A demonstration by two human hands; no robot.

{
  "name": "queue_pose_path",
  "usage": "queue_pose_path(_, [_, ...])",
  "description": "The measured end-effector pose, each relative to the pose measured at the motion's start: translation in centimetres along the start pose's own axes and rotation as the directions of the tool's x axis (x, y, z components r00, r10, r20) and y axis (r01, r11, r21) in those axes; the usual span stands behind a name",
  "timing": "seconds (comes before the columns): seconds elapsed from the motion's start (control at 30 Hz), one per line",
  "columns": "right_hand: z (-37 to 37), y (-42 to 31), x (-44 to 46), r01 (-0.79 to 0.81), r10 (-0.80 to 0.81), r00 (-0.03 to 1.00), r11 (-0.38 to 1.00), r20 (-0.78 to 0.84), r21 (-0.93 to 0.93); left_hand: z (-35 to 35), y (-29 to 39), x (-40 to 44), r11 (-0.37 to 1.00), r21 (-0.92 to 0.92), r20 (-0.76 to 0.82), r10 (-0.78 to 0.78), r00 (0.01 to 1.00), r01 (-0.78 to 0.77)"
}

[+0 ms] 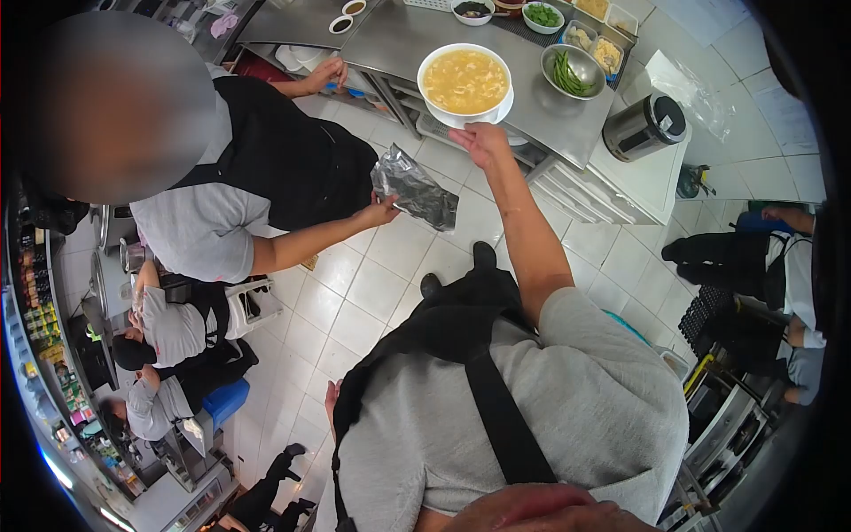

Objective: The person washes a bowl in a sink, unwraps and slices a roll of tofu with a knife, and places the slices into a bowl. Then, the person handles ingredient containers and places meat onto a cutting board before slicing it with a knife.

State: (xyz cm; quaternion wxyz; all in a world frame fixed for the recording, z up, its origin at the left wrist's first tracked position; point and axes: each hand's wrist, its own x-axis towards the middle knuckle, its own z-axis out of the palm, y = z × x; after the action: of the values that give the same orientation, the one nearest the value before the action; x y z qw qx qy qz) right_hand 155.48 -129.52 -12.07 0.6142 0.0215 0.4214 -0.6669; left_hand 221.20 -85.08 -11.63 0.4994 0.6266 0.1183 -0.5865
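Note:
My right hand (482, 144) reaches forward to the counter edge and grips the white plate (507, 108) under a large white bowl (464, 116). Yellow egg-drop-style soup (465, 82) fills the bowl. Its palm side is turned up, and some of its fingers are hidden beneath the plate. My left hand (332, 401) hangs low beside my black apron. Only a few fingers show, stretched out, with nothing visible in them; the apron hides the rest. A co-worker on the left holds a crumpled silver foil pouch (415, 188) near my reach.
The steel counter (390, 53) carries a metal bowl of green beans (572, 73), ingredient tubs (608, 55), herbs (542, 16) and small sauce dishes (341, 24). A steel canister (644, 129) stands right, on a white cabinet (612, 188). Other people sit or stand left and right.

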Motion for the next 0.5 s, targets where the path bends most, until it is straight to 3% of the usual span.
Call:
queue_pose_path(0.13, [3.2, -1.9, 0.4, -0.081, 0.093, 0.993, 0.986, 0.074, -0.147, 1.3, 1.1, 1.4, 1.000, 0.008, 0.068, -0.016, 0.998, 0.016])
queue_pose_path(0.2, [5.0, -3.1, 1.3, -0.211, 0.236, 0.967, 0.951, 0.090, -0.227, 2.8, 1.4, 1.5, 0.999, 0.015, 0.089, -0.031, 0.996, 0.029])
queue_pose_path(0.3, [6.8, -3.9, 3.9, -0.262, 0.291, 0.953, 0.928, 0.079, -0.264, 6.8, 2.5, 0.4, 0.994, 0.086, 0.129, 0.055, 0.990, -0.066])
queue_pose_path(0.37, [7.6, -4.5, 5.1, -0.268, 0.307, 0.948, 0.915, 0.087, -0.300, 7.4, 3.4, 1.2, 0.991, 0.124, 0.271, 0.006, 0.963, -0.041])
queue_pose_path(0.5, [8.3, -5.0, 4.2, -0.283, 0.350, 0.931, 0.872, 0.104, -0.399, 10.9, 5.5, 1.2, 0.972, 0.222, 0.272, -0.134, 0.953, 0.074])
